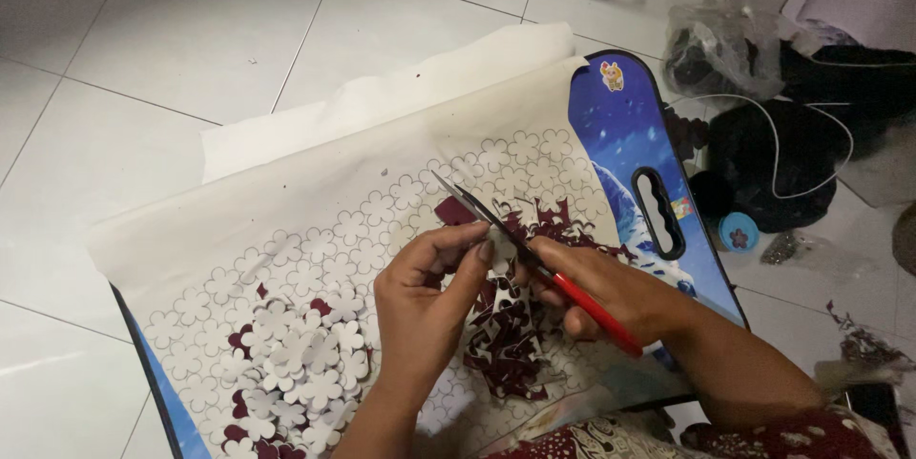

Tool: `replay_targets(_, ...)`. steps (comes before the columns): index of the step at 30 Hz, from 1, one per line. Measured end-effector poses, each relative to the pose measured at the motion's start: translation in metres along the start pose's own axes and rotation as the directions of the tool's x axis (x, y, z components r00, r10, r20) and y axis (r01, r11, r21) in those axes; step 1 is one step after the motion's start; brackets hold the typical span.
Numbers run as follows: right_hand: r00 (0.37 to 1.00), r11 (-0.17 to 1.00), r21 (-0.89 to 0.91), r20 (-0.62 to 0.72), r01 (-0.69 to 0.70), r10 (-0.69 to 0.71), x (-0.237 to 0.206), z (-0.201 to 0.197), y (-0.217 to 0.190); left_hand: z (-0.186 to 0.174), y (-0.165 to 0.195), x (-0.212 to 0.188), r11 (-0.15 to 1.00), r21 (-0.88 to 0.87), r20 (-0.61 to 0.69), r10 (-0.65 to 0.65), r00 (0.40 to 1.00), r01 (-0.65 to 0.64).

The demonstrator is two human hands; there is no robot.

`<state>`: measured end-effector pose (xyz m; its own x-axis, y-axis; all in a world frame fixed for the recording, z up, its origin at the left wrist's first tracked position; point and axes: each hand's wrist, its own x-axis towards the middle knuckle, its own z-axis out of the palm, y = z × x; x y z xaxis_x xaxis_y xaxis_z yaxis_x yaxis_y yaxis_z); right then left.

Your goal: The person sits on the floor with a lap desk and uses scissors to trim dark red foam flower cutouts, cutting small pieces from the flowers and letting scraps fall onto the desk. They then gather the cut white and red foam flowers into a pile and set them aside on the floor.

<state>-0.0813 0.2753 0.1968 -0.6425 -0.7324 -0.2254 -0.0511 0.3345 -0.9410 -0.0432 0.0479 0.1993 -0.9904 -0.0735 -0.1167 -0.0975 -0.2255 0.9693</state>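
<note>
Gripping red-handled scissors point(534, 254), the right hand point(611, 292) cuts a paper piece pinched in the left hand's point(425, 302) fingers point(477, 254) above cut flower shapes point(296, 344).

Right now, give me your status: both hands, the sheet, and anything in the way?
Right hand grips red-handled scissors, blades open. Left hand pinches the flower-printed sheet at the blades. Cut flowers and maroon scraps lie beside them.

I sit on a white tiled floor point(172, 30). A blue board point(625, 125) lies flat on it before me, with a cream sheet point(315, 163) spread over the board. To my right, directly on the tiles, sit a crumpled plastic bag point(720, 44), dark cloth point(782, 158) and a white cable point(811, 111).
</note>
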Motion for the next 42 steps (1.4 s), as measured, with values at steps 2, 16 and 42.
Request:
replay_targets(2,1.000,1.000,-0.022,-0.008,-0.002,0.002,0.003,0.000,0.002,-0.003,-0.001,0.003,1.000,0.010,-0.001,0.022,1.000,-0.022)
replay_targets(16,0.999,0.996,-0.074,-0.001,-0.046,0.046,0.008,-0.003,0.004,-0.019,-0.004,0.014,0.994,-0.114,-0.035,-0.004,0.999,0.000)
replay_targets(42,0.999,0.996,-0.089,-0.046,-0.010,0.006,0.023,0.006,0.010,-0.013,-0.019,0.022,0.949,-0.301,-0.176,0.037,0.984,-0.090)
